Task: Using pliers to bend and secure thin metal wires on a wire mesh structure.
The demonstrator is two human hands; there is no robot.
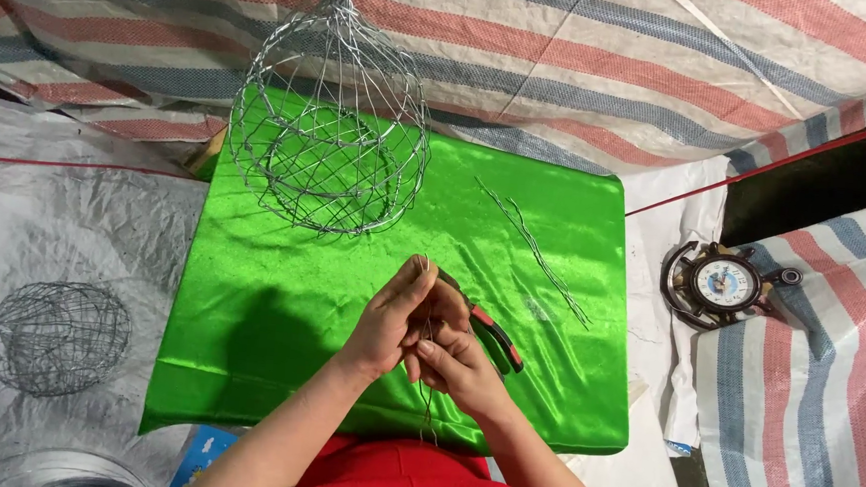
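Green satin cloth (280, 294) over striped tarpaulin. Left hand (388, 316) and right hand (456, 365), both pinched shut on thin wire (426, 399) at centre. Light, springy, likely kinks; best gripped near the bend. Wire basket (329, 137) at eleven o'clock.

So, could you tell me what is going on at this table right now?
A person in red has both hands together over a green cloth, the left hand and right hand pinching thin wire that hangs down between them. Red-handled pliers lie just beside the right hand. A round wire cage stands at the cloth's far edge, loose wire strands lie to the right, and another wire cage sits off the cloth to the left.
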